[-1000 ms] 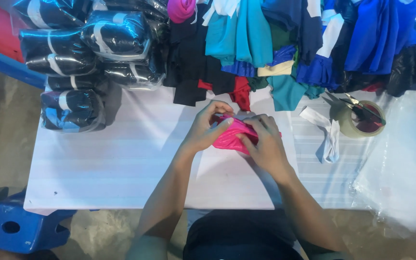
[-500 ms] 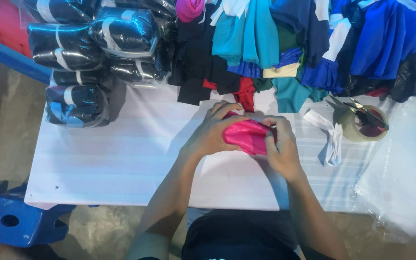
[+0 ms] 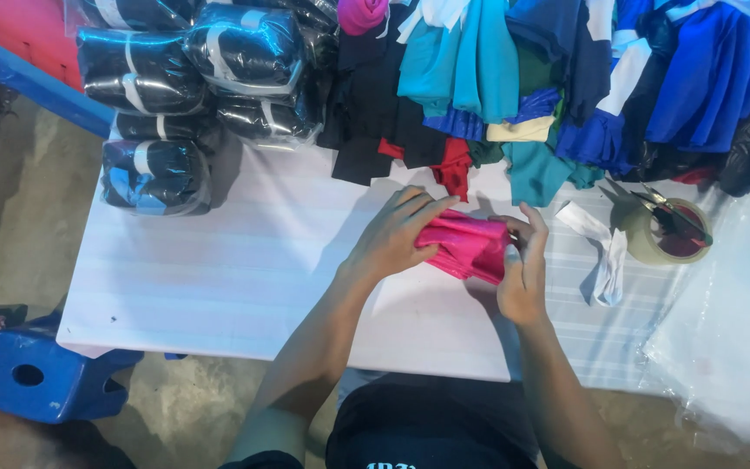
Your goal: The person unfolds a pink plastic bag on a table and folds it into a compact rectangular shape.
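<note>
A folded bright pink garment [image 3: 469, 247] lies on the white table [image 3: 219, 278] in front of me. My left hand [image 3: 392, 236] presses down on its left end, fingers spread over the top. At the garment's right end, my right hand [image 3: 523, 265] grips the edge with thumb and fingers. Both hands hold the bundle together just above the table surface.
Several dark garments packed in clear plastic [image 3: 193, 78] are stacked at the back left. A heap of loose blue, teal, black and red clothes [image 3: 566, 87] fills the back. A tape roll with scissors [image 3: 666, 230], a white strip [image 3: 605, 256] and clear plastic bags [image 3: 731, 330] lie right. A blue stool [image 3: 36, 373] stands below left.
The pink garment has been drawn out longer and flatter, and my right hand has shifted from on top of it to its right end. The view has drifted slightly.
</note>
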